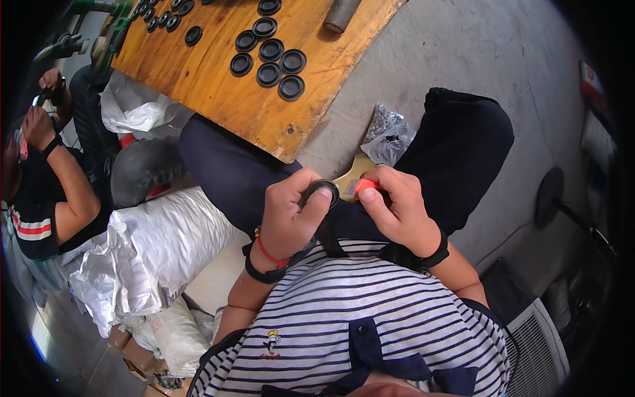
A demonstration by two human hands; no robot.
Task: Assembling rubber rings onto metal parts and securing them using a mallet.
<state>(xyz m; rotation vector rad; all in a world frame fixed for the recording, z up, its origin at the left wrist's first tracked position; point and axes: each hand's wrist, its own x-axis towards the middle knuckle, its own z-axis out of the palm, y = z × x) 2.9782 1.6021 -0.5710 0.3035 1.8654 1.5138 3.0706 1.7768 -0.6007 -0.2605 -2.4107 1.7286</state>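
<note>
My left hand pinches a black round cap between thumb and fingers, its rim facing up. In my right hand is a small orange-red piece with a thin greyish flat part toward the cap; its exact kind is hard to make out. Both hands are close together above my lap, with a short gap between the cap and the orange-red piece. More black round caps lie in a loose cluster on the wooden table beyond my left hand.
A dark metal cylinder rests near the table's right edge. On the floor between my legs sits a clear bag of small parts. Silvery sacks are at the left, near a co-worker's arm. A dark stand is at the right.
</note>
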